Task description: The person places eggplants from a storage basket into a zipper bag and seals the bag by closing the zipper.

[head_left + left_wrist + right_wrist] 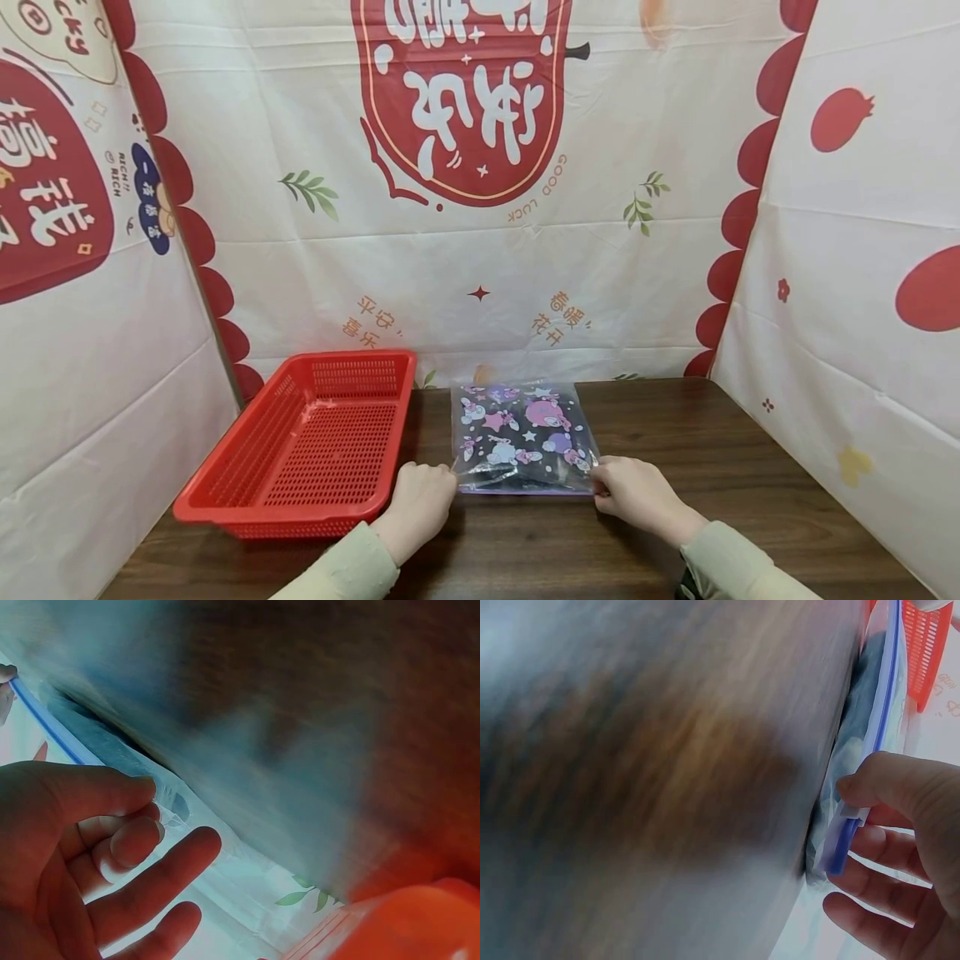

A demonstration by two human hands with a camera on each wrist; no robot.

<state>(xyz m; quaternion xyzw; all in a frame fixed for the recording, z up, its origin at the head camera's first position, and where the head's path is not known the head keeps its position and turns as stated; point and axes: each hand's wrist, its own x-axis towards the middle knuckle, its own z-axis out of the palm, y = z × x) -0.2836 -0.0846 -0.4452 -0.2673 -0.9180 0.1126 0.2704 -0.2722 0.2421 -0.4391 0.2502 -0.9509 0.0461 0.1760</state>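
A clear plastic zip bag printed with pink, purple and white cartoon figures and stars lies flat on the table, something dark inside it. Its purple-blue zip strip runs along the near edge. My left hand pinches the bag's near left corner between thumb and fingers. At the opposite end of the strip, my right hand grips the near right corner; the right wrist view shows its thumb and fingers on the zip's end, beside a small slider piece.
A red plastic basket with slotted sides stands left of the bag, close to my left forearm. The dark wood-grain table is enclosed by white printed cloth at the back and both sides.
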